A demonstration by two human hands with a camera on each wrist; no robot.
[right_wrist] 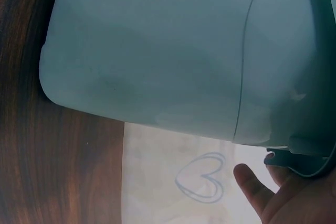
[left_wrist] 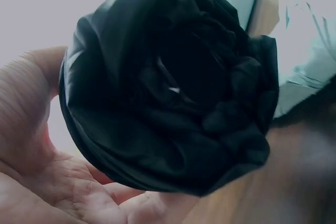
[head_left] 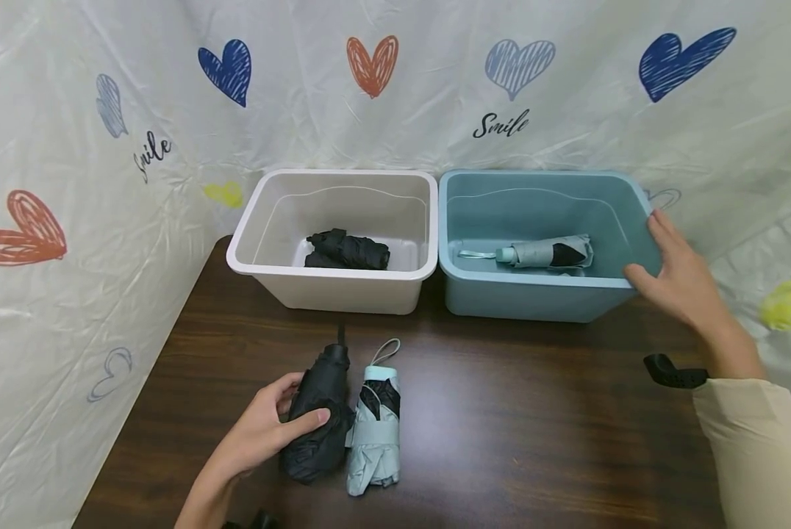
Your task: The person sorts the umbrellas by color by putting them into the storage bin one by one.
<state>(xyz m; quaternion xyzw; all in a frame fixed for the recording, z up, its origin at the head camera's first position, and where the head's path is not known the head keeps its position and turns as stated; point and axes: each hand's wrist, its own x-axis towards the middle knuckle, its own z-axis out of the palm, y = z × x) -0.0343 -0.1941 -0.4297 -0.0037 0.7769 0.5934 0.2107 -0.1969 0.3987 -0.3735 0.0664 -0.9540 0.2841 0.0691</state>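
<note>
My left hand [head_left: 259,426] grips a folded black umbrella [head_left: 319,419], thumb across its top and fingers along its far side. In the left wrist view the bunched end of that umbrella [left_wrist: 173,87] faces the camera. Close beside it on the table lies a folded light-blue umbrella [head_left: 374,433] with a wrist loop. My right hand [head_left: 686,283] rests at the right front corner of a blue bin [head_left: 534,297], its thumb and fingers spread along the rim. Seen from the right wrist, a straight finger [right_wrist: 254,190] reaches out below the rim.
A beige bin [head_left: 342,283] with black folded umbrellas [head_left: 352,250] in it stands left of the blue bin. Inside the blue bin lies another light-blue umbrella [head_left: 548,252]. Behind both bins hangs a white sheet [head_left: 290,125] printed with hearts. The table [head_left: 514,419] is dark wood.
</note>
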